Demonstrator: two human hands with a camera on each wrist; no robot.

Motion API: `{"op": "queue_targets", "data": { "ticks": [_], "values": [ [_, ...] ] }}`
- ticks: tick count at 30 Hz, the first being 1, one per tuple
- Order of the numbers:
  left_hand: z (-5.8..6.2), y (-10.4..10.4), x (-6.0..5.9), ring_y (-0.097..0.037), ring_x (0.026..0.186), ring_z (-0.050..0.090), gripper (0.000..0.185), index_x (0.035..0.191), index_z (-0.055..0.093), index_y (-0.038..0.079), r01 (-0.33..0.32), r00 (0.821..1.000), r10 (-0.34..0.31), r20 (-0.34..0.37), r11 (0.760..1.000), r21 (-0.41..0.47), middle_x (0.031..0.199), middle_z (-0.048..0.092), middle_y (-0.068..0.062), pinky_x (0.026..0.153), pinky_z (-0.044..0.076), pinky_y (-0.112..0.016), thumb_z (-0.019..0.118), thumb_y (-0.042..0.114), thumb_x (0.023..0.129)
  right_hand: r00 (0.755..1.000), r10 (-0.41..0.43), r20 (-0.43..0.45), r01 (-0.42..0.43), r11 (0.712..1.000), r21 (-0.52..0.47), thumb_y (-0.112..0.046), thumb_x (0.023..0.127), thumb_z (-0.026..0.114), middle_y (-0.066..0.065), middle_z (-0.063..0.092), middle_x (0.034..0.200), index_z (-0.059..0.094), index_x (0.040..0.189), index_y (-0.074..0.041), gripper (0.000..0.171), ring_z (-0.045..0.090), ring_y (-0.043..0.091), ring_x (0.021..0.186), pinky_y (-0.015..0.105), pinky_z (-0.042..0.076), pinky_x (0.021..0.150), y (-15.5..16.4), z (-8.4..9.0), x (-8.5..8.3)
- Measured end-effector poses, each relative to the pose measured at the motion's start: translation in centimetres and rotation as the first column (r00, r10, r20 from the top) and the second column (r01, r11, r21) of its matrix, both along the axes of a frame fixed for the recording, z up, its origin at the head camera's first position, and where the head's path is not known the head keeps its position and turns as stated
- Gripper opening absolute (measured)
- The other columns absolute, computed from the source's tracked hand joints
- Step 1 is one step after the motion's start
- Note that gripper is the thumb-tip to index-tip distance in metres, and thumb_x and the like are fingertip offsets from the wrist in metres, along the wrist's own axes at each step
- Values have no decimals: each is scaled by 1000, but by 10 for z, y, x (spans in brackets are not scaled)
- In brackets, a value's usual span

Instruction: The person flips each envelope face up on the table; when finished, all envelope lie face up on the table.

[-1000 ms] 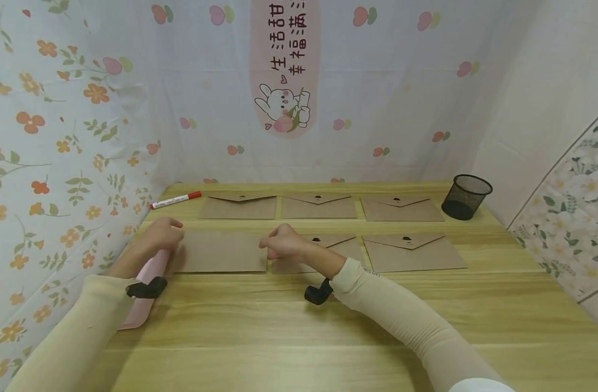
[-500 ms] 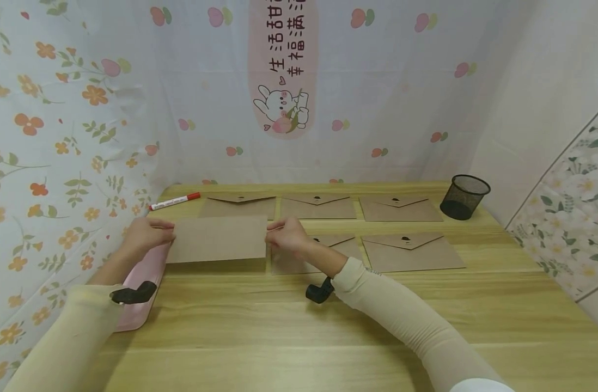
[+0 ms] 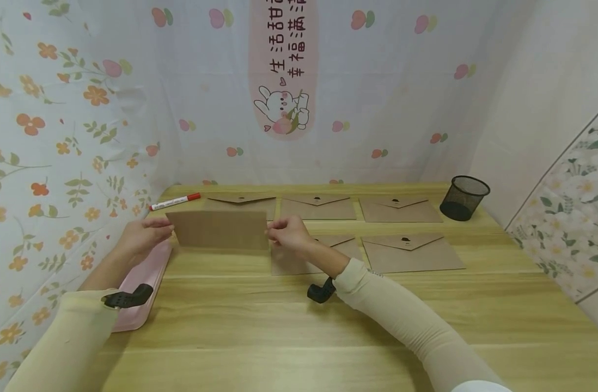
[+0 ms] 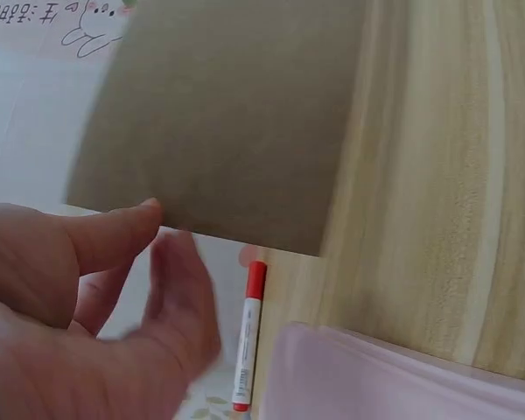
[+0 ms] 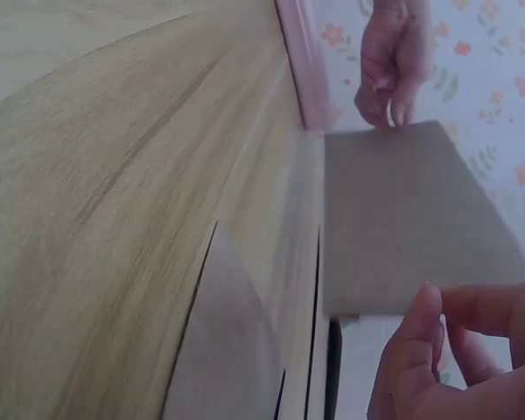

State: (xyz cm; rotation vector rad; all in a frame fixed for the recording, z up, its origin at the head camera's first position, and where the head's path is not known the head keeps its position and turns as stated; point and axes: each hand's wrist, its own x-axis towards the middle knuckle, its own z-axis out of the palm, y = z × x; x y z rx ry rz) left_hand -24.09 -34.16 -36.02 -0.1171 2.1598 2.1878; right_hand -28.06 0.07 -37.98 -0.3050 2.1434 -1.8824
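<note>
While the kraft envelope (image 3: 219,230) is raised off the counter (image 3: 299,321), the left hand (image 3: 141,237) pinches its left edge and the right hand (image 3: 289,234) pinches its right edge, fingers curled on the paper. It stands tilted above the pink tray (image 3: 139,283), near the red marker (image 3: 175,201) and in front of the flat envelopes (image 3: 318,208).

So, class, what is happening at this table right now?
A person holds a brown envelope up off the wooden table, the left hand and right hand each pinching one end. Five more envelopes lie flat behind it, beside a red-capped marker, a pink tray and a black mesh cup.
</note>
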Motion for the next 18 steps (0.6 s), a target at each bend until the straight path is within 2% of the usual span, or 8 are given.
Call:
{"op": "queue_targets", "data": {
  "ticks": [2, 5, 9, 12, 15, 18],
  "values": [
    [0, 0, 1, -4, 77, 62, 21, 80, 66, 15, 10, 1000, -10, 11, 999, 38, 82, 65, 5, 73, 51, -20, 58, -3, 89, 1000, 3, -5, -3, 1000, -3, -4, 87, 63, 15, 64, 98, 64, 99, 5, 15, 60, 35, 89, 47, 50, 77, 0, -1, -1],
    [0, -1, 3, -7, 78, 63, 21, 80, 68, 16, 11, 999, -14, 43, 998, 69, 84, 64, 3, 73, 52, -24, 59, -1, 89, 1000, 17, -3, -16, 1000, 7, -9, 89, 62, 18, 65, 100, 64, 103, 1, 17, 58, 43, 94, 41, 52, 67, 2, 2, 1],
    [-2, -3, 6, -9, 79, 65, 22, 81, 71, 13, 39, 998, -44, 42, 993, 111, 84, 66, 2, 74, 51, -23, 58, -2, 89, 1000, 26, -4, -26, 999, 46, -14, 89, 63, 16, 66, 101, 66, 105, -3, 19, 62, 40, 90, 36, 50, 56, 5, 6, 4],
    [-6, -6, 8, -8, 81, 65, 26, 84, 74, 10, 82, 996, -85, 18, 990, 117, 83, 69, 1, 74, 51, -22, 55, -6, 89, 1000, 21, -24, -19, 997, 76, -15, 88, 64, 9, 68, 97, 69, 103, -6, 18, 64, 36, 86, 35, 50, 54, 6, 1, 1],
    [-10, -9, 7, -6, 82, 64, 29, 85, 75, 10, 100, 994, -103, 35, 993, 65, 84, 69, 3, 75, 50, -22, 52, -7, 90, 999, 19, -36, -15, 995, 103, -14, 88, 65, 4, 69, 95, 71, 100, -6, 16, 65, 34, 86, 35, 48, 52, 6, -5, -2],
    [-13, -10, 4, -3, 81, 62, 24, 92, 73, 2, 97, 993, -93, 68, 993, -61, 85, 68, 5, 74, 50, -21, 51, -5, 91, 999, 19, -39, -13, 991, 132, -11, 88, 63, 5, 68, 98, 72, 99, -6, 15, 64, 34, 88, 35, 48, 54, 6, -7, -1]
  ]
}}
